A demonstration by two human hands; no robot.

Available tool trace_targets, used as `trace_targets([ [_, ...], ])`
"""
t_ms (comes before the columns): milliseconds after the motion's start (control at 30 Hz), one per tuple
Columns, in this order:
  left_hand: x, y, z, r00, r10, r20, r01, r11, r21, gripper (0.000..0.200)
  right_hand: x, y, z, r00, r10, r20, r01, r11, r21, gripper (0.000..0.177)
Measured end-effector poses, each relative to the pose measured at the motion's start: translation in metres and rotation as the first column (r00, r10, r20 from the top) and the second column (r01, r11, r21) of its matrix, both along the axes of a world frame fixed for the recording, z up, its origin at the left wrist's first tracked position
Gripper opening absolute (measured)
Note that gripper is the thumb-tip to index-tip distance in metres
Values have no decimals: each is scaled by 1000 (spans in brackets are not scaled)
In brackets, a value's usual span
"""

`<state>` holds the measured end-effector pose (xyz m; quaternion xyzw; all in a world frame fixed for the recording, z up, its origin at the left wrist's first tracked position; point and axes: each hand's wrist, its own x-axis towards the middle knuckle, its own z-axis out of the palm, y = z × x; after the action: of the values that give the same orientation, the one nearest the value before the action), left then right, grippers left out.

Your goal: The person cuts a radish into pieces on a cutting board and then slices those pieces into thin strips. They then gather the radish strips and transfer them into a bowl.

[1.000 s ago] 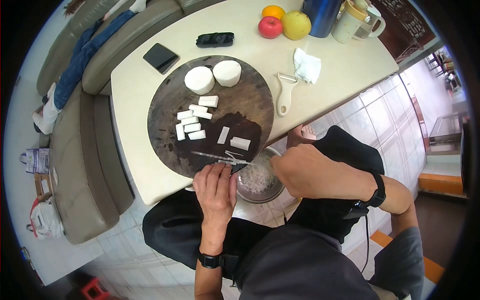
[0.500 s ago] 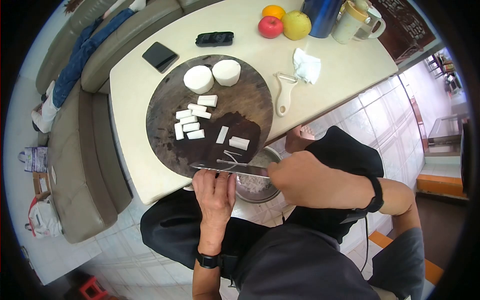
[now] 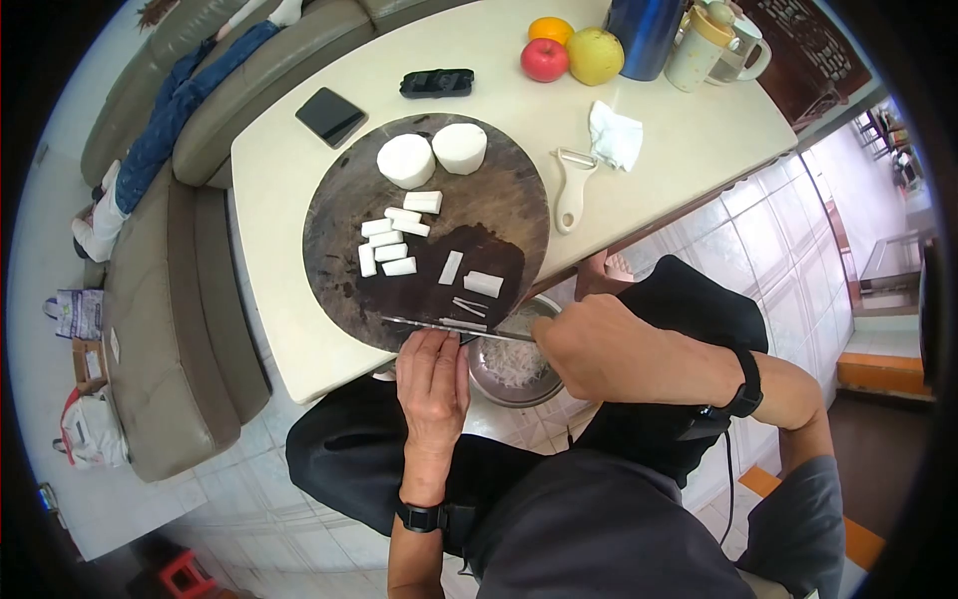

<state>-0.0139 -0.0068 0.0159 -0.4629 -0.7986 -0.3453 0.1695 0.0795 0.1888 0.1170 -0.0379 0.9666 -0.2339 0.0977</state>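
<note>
My right hand (image 3: 589, 344) is wrapped round the handle of a kitchen knife (image 3: 489, 332), whose thin blade points left across the near edge of a round wooden cutting board (image 3: 329, 215). My left hand (image 3: 432, 374) has its fingers pressed together right behind the blade; whatever lies under the fingertips is hidden. Beyond the blade are thin white strips (image 3: 469, 307), a white slice (image 3: 451, 268) and a white block (image 3: 484, 285), probably white radish. Several white sticks (image 3: 379, 240) sit in a group, and two thick white chunks (image 3: 405, 161) stand at the board's far side.
Below the board's edge, a metal bowl (image 3: 517, 401) contains white shreds. On the table (image 3: 269, 270) are a peeler (image 3: 571, 195), a crumpled tissue (image 3: 615, 137), a phone (image 3: 331, 117), a black case (image 3: 437, 83), fruit (image 3: 544, 60), a blue flask (image 3: 642, 40) and mugs. Someone lies on the sofa (image 3: 170, 329).
The knife blade has turned more edge-on and tilted slightly, with a white strip now lying along its far side. Both hands stay close to their places; the whole view has shifted a little.
</note>
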Motion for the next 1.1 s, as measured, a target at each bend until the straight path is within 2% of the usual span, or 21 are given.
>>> trace_targets([
  [167, 0, -1, -1, 1000, 15, 0, -15, 1000, -10, 24, 3, -1, 2, 1000, 11, 19, -11, 999, -39, 10],
  [367, -1, 0, 1, 1000, -5, 5, 5, 1000, -2, 24, -1, 2, 0, 988, -5, 156, 19, 996, -87, 9],
  [567, -1, -1, 1, 999, -11, 31, 11, 1000, -6, 23, -22, -9, -15, 999, 9, 47, -1, 986, -168, 12],
  [633, 0, -3, 2, 999, 24, -39, -26, 998, -53, 29, -23, -9, -18, 1000, -8, 4, 8, 986, -167, 12],
  [767, 3, -8, 1, 997, 74, -33, -77, 993, -86, 30, -18, -4, -19, 1000, 2, 17, 0, 987, -161, 13],
  [833, 1, -7, 2, 997, 65, -47, -69, 995, -75, 32, -17, -2, -20, 994, -103, 47, 109, 978, -180, 13],
  [933, -1, -9, -2, 999, 53, -3, -53, 999, -4, 32, -15, -2, -16, 993, -107, 57, 113, 985, -128, 12],
  [1100, -2, -11, -4, 999, 42, -9, -41, 998, 37, 29, -9, -10, -6, 995, -103, 9, 103, 985, -141, 9],
])
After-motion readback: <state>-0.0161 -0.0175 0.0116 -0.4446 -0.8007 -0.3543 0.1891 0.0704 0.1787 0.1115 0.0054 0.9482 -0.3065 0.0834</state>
